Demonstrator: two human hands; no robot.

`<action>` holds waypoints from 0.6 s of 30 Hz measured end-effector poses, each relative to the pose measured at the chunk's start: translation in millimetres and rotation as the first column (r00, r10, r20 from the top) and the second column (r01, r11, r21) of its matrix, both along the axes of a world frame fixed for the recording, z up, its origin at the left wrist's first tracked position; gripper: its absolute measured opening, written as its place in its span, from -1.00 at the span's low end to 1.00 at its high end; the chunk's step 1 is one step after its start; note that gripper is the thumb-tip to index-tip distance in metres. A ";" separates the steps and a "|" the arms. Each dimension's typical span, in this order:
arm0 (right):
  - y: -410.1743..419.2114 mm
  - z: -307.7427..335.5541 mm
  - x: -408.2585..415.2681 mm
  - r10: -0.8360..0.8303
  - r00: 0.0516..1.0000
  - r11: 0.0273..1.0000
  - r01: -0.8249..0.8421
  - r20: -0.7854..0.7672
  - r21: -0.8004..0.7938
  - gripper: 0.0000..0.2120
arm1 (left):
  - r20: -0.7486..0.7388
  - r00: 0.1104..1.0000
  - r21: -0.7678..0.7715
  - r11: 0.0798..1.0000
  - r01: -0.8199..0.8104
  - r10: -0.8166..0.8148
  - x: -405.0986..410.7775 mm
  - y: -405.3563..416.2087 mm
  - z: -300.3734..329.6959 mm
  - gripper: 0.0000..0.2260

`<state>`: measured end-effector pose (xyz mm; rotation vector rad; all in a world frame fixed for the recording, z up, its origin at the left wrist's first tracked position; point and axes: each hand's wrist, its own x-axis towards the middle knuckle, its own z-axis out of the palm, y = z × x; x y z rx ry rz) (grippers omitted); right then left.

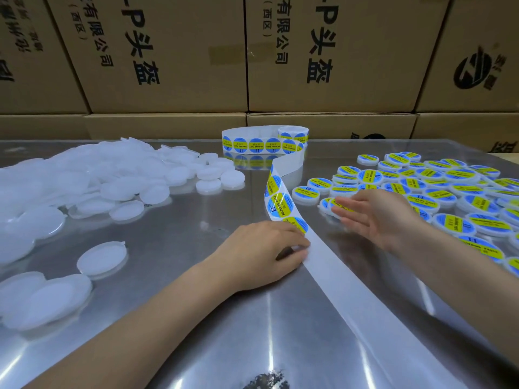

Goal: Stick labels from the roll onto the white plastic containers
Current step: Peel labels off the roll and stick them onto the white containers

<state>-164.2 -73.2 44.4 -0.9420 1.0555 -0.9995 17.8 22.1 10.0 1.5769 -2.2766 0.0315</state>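
Labels, round blue-and-yellow stickers on white backing strip (276, 203): left hand (261, 252) pinches the strip, right hand (373, 213) spread over labelled white plastic containers (302, 194); a pull may likely twist the strip, creasing the next sticker.

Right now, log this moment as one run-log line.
left hand: pinching label strip | right hand: open, over labelled containers | unlabelled containers: left

My right hand (373, 214) is motion-blurred, fingertips smeared over a labelled white round container (332, 204) (its print unreadable). My left hand (264, 254) hides part of the white backing strip (351, 279), which runs off the lower right edge. The heap of plain white plastic containers (56, 186) is cut by the left edge.
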 end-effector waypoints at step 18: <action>39.5 -34.9 27.7 -0.298 0.559 0.413 -0.655 -0.774 -0.633 -0.88 | 0.440 0.564 0.313 0.470 -0.825 0.699 33.0 15.1 21.6 -0.18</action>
